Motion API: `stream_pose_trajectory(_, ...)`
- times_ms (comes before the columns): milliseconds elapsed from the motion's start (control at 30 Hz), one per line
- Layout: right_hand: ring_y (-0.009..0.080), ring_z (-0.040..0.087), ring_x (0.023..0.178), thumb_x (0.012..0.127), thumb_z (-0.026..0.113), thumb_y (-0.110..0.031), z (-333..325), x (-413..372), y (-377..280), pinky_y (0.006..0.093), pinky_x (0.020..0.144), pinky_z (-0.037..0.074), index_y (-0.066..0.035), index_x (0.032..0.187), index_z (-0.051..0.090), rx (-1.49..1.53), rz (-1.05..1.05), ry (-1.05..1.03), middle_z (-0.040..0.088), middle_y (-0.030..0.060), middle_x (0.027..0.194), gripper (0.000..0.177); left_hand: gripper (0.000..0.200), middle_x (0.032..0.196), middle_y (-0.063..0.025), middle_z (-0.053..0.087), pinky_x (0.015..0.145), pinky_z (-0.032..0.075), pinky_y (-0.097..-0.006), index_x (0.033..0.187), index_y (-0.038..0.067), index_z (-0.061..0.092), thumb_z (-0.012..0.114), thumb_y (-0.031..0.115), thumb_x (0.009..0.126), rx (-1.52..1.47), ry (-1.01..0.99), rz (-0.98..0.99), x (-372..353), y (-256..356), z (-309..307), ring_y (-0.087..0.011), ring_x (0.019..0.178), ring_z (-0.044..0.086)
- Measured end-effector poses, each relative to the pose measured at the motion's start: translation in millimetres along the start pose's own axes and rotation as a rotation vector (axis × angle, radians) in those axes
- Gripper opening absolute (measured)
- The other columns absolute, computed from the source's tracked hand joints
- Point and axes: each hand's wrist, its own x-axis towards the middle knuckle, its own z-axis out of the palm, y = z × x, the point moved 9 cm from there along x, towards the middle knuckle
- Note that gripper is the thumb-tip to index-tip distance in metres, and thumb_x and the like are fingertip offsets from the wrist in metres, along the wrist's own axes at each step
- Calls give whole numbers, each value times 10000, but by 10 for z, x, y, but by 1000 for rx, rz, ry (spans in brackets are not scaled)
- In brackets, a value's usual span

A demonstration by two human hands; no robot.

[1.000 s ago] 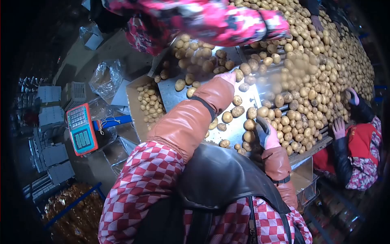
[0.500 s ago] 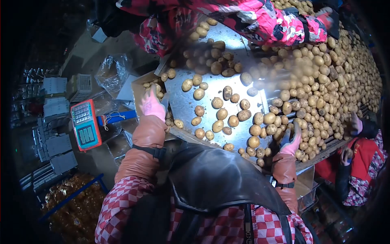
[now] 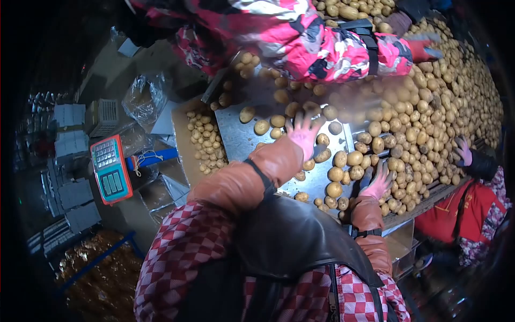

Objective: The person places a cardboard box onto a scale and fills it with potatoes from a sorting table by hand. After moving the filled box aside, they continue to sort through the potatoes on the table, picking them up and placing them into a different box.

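My left hand, in a pink glove, is stretched over the middle of the metal sheet with its fingers spread, touching or just above loose potatoes. My right hand, gloved the same way, has its fingers apart against potatoes at the sheet's right side, beside the large potato pile. Neither hand has a grip on a potato that I can see. A few loose potatoes lie left of my left hand. My left forearm hides part of the sheet.
A cardboard box with potatoes inside stands at the sheet's left edge. Beside it is a red and teal scale. A co-worker's pink camouflage sleeve reaches across the far side. Another person's gloved hand rests at the pile's right.
My left hand has swung right, from over the box to the middle of the sheet. My right hand has shifted slightly left. The far co-worker's arm has moved nearer, and the box's potatoes now show.
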Motion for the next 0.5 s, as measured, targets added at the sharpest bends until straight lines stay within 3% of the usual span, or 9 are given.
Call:
stream_pose_trajectory(33,368,289,1411,922,569,-421,-10,-6,20,610,1149,187,-242,1464,420,-4,-11,29,418,25,1491,591,692,1593,-175,187,1180,179,-583,1490,226,360,654,368,880,52,-24,140,-155,147,-39,-437,1470,143)
stream_pose_trajectory(100,373,314,1397,903,596,-396,72,5,79,588,1156,193,-243,1443,459,-15,3,24,457,17,1466,577,579,1537,-186,324,1179,268,-464,1449,188,433,628,280,912,-290,-94,259,-222,61,81,-387,1433,289)
stream_pose_trajectory(167,377,321,1391,895,620,-344,18,-5,48,561,1156,212,-248,1435,470,3,9,42,475,16,1453,569,458,1396,-215,504,1115,375,-391,1359,143,536,627,224,918,-363,-3,256,-308,-68,-209,-350,1329,462)
stream_pose_trajectory(233,377,334,1382,878,641,-292,-137,-31,-64,547,1144,246,-249,1414,499,135,-41,78,496,24,1434,557,355,1293,-206,590,1039,440,-418,1266,124,611,631,189,918,-429,317,410,-270,-199,-461,-363,1219,556)
stream_pose_trajectory(300,416,357,1348,839,671,-261,-279,-98,-210,551,1103,309,-215,1328,589,279,-81,137,546,61,1359,497,309,1230,-198,625,965,475,-437,1221,126,635,615,219,926,-407,241,181,-57,-386,-500,-392,1124,601)
stream_pose_trajectory(367,437,373,1321,825,688,-261,-456,-192,-409,548,1091,323,-204,1292,611,279,-210,146,576,71,1290,477,387,1311,-176,576,965,466,-445,1248,174,612,580,108,868,-216,197,97,111,-378,-479,-373,1168,566)
stream_pose_trajectory(433,435,398,1298,781,682,-174,-529,-239,-546,544,1044,378,-208,1248,630,371,-300,67,594,42,1246,471,381,1218,-208,624,940,474,-466,1276,155,600,586,313,929,-93,338,140,283,-292,-595,-423,1073,605)
stream_pose_trajectory(467,431,416,1288,792,689,-165,-513,-243,-561,533,1043,385,-194,1220,650,345,-340,30,615,52,1220,431,363,1260,-210,585,947,476,-473,1242,169,602,566,164,880,-23,375,101,422,-207,-636,-389,1137,584)
stream_pose_trajectory(500,427,434,1278,803,695,-155,-517,-249,-567,523,1043,393,-179,1191,670,318,-376,-9,636,62,1194,390,366,1261,-211,583,947,476,-473,1243,170,601,569,169,878,46,354,45,570,-120,-673,-389,1136,585)
